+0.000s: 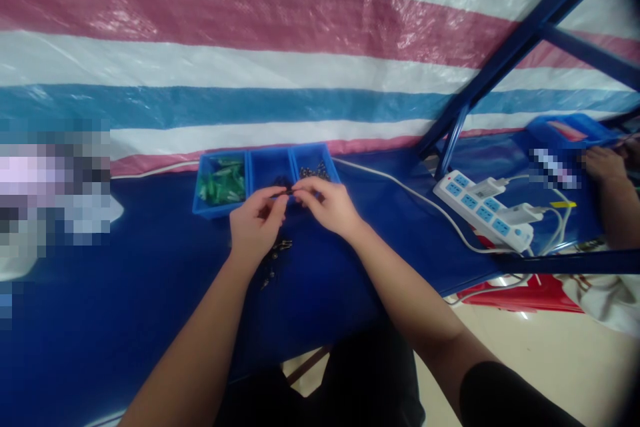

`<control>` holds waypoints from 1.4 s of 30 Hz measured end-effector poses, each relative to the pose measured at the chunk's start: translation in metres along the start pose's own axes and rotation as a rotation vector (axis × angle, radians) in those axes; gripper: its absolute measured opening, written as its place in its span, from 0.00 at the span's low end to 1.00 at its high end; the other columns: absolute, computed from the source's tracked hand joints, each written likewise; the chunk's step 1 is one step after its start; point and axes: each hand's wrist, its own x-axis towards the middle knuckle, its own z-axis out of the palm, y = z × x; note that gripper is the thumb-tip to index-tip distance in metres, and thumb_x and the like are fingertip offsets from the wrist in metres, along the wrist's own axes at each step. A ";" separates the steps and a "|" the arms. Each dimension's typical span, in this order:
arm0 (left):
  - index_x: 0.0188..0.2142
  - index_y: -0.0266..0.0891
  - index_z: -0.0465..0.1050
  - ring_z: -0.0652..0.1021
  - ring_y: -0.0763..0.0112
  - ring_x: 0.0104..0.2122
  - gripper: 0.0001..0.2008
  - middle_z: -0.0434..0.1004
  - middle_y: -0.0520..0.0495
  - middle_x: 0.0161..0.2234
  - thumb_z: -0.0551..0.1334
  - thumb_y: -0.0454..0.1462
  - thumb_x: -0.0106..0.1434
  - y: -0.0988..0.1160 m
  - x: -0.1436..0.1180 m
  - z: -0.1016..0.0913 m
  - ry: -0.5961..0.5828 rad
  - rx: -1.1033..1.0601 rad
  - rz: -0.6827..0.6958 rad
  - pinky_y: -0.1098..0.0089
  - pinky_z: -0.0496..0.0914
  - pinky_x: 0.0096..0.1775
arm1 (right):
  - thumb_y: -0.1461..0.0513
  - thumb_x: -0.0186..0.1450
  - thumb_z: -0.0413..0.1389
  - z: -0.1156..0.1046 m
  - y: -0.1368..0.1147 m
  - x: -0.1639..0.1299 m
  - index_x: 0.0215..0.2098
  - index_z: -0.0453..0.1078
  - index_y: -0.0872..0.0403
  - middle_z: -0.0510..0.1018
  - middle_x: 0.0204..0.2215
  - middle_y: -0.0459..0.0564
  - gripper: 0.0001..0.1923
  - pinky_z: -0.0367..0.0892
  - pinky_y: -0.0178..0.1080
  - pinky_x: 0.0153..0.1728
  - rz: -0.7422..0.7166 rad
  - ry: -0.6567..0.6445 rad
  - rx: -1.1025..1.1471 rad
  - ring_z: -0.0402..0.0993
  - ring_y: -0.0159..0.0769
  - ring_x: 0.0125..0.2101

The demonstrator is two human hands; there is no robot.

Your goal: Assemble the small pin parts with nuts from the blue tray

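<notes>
I had the left hand [256, 221] and right hand [327, 205] both pinching a small dark piece [289, 192] beside the blue bins [270, 161].

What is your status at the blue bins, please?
Left hand, right hand: both pinching a small dark piece. Blue bins: close by. Loose metallic parts: on table, by left hand. White cable: right of bins, apart from hands.

Bit dim, w/ shiny spots on the striped sheet [320, 20]. Surface [150, 300] looks v. dark. Edges bend & blur, top R corner's black, L side's blocky.
</notes>
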 end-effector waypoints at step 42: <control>0.46 0.42 0.80 0.72 0.75 0.20 0.15 0.73 0.56 0.19 0.64 0.47 0.65 -0.003 0.005 -0.003 0.159 0.090 -0.118 0.72 0.68 0.30 | 0.62 0.63 0.64 -0.009 -0.011 0.001 0.40 0.81 0.54 0.80 0.24 0.43 0.07 0.59 0.31 0.28 0.148 -0.640 -0.164 0.72 0.26 0.24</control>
